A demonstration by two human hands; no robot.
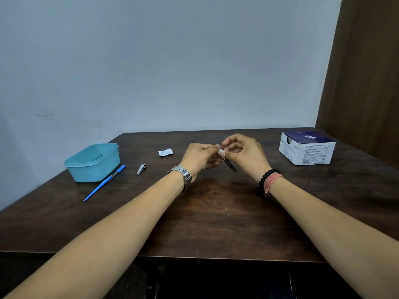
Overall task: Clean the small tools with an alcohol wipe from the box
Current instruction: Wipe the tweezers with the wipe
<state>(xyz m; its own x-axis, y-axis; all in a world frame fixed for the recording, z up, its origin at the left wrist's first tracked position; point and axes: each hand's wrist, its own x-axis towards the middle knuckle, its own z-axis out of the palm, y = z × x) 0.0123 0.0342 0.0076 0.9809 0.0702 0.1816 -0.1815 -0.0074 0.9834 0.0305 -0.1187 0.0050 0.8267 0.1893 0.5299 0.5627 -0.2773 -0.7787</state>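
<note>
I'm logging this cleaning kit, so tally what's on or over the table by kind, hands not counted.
Tools: 3, tweezers, clipper, file
Boxes: 2, tub, wipe box
Wipes: 1
Wrappers: 1
Total: 7

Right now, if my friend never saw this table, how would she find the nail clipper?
Start at the teal tub on the left side of the table. Just right of it a blue file lies slanting, and right of that lies the nail clipper. It is the only short, shiny silver thing there, far smaller than the file and darker than the white wrapper behind it.
</note>
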